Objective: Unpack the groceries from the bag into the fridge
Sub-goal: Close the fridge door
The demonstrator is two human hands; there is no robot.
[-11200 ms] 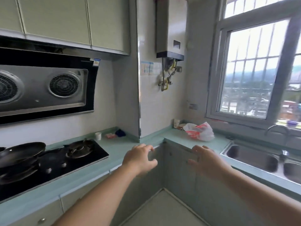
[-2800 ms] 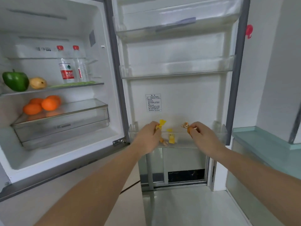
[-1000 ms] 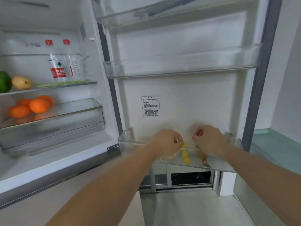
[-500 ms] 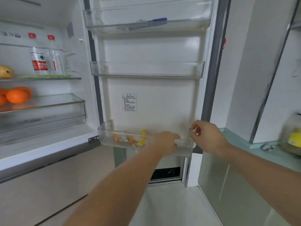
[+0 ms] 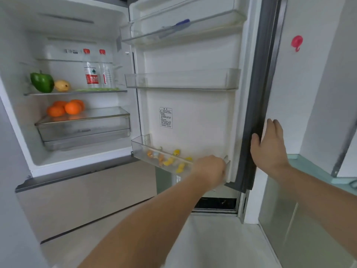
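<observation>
The fridge stands open, its door (image 5: 193, 117) swung out to the right. Several small yellow and orange wrapped candies (image 5: 170, 160) lie in the lowest clear door bin (image 5: 141, 149). My left hand (image 5: 209, 169) rests curled against the right end of that bin, with nothing visible in it. My right hand (image 5: 269, 146) lies flat, fingers spread, on the door's dark outer edge (image 5: 258, 105). Inside sit a green pepper (image 5: 42, 82), a yellow fruit (image 5: 61, 85), two water bottles (image 5: 96, 71) and oranges (image 5: 66, 108). The grocery bag is out of view.
A clear crisper drawer (image 5: 83, 128) sits under the oranges. Two upper door bins (image 5: 181, 80) hold little; the top one has a blue pen (image 5: 178, 24). A teal counter (image 5: 316, 169) and cabinet stand at the right. A red hook (image 5: 297, 43) sticks on the wall.
Both hands have let the candies go into the lowest door bin. My right hand moved from the bin up and right onto the door's edge. The view has pulled back and left.
</observation>
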